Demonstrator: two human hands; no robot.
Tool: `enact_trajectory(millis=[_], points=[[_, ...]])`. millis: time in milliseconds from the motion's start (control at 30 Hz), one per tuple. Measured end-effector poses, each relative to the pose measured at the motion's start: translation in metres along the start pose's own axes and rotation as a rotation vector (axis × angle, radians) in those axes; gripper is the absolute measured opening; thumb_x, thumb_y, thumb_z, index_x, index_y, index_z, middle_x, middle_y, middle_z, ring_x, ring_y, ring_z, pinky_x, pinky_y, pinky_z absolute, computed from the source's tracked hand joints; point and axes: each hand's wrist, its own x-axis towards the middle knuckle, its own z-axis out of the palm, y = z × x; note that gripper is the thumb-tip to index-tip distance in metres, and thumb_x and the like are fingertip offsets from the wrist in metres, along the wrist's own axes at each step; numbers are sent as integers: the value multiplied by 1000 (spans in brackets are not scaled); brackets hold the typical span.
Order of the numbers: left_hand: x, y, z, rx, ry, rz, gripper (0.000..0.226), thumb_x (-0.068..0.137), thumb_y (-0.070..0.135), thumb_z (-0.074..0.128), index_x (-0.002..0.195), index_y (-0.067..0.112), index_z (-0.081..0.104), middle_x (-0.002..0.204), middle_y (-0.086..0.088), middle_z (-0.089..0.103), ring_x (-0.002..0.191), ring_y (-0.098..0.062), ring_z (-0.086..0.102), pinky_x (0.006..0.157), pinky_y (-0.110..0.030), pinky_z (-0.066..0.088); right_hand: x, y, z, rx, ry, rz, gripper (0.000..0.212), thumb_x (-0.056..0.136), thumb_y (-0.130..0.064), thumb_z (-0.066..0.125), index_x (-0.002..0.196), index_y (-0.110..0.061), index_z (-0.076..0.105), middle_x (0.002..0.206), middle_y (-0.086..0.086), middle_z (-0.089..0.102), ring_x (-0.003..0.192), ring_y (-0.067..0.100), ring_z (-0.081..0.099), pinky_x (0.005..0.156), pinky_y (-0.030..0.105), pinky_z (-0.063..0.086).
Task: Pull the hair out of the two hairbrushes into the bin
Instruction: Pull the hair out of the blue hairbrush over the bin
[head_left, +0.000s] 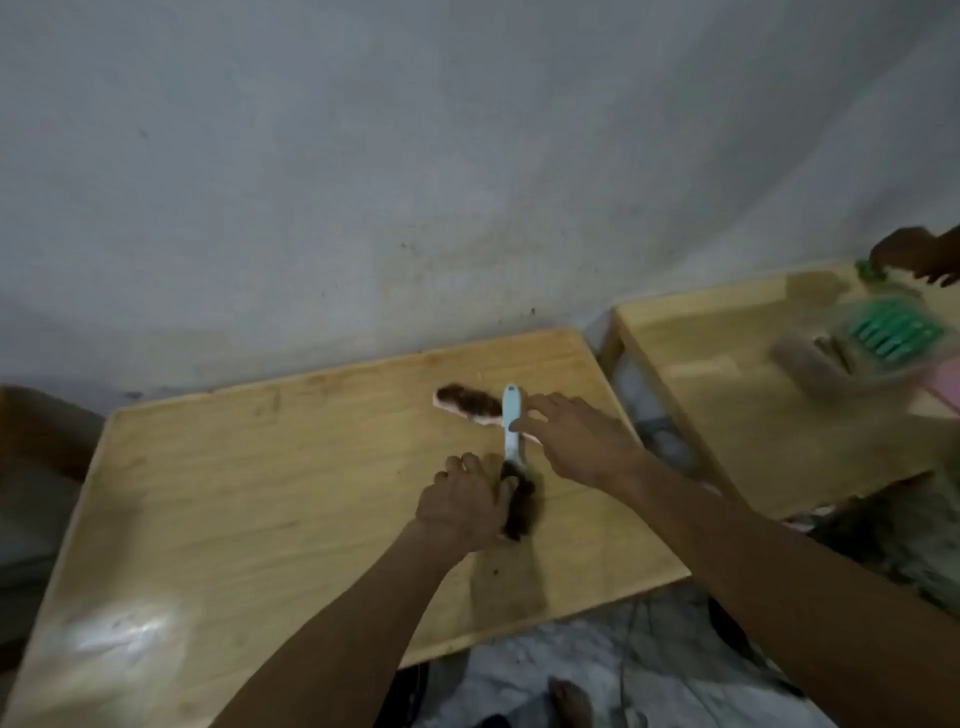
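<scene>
A light blue hairbrush (511, 415) lies on the wooden table (260, 493), its handle pointing away from me and its head full of dark hair (522, 506). My left hand (465, 504) is closed over that hairy head. My right hand (576, 436) hovers with spread fingers over the blue handle, fingertips touching it. A pink hairbrush (467, 404), also matted with dark hair, lies just behind, its handle passing under the blue one. No bin is visible.
A second wooden table (727, 415) stands to the right across a narrow gap. On it sits a clear tray (862, 353) with green items. Another person's hand (919, 254) reaches in at the far right. A grey wall rises behind both tables.
</scene>
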Motion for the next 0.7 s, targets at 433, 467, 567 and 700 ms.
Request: enact_trajectory(millis=[433, 467, 567, 700], points=[[25, 4, 40, -66, -59, -17, 75, 88, 64, 59, 134, 7, 45, 131, -15, 56, 114, -31, 60, 79, -36, 43, 52, 19, 48, -171, 33, -96, 42, 87, -16, 69, 126, -30, 68, 124, 9, 52, 109, 29, 50, 79, 37, 39], [26, 1, 40, -105, -63, -15, 73, 88, 62, 62, 134, 7, 47, 129, -13, 57, 113, -30, 60, 79, -36, 44, 53, 21, 49, -180, 53, -111, 37, 85, -20, 72, 121, -30, 70, 121, 8, 53, 105, 28, 51, 76, 36, 38], [28, -5, 31, -251, -103, -23, 67, 84, 55, 71, 129, 9, 52, 109, -5, 57, 97, -24, 57, 74, -33, 44, 57, 27, 49, -205, 64, -181, 30, 86, -32, 72, 116, -34, 69, 123, 1, 53, 103, 24, 49, 75, 32, 35], [33, -20, 16, -452, -161, -60, 64, 85, 39, 76, 132, 8, 45, 109, -6, 56, 97, -23, 59, 72, -33, 50, 68, 26, 44, -278, 80, -273, 28, 93, -35, 62, 121, -33, 65, 129, -4, 58, 115, 20, 49, 81, 32, 34]])
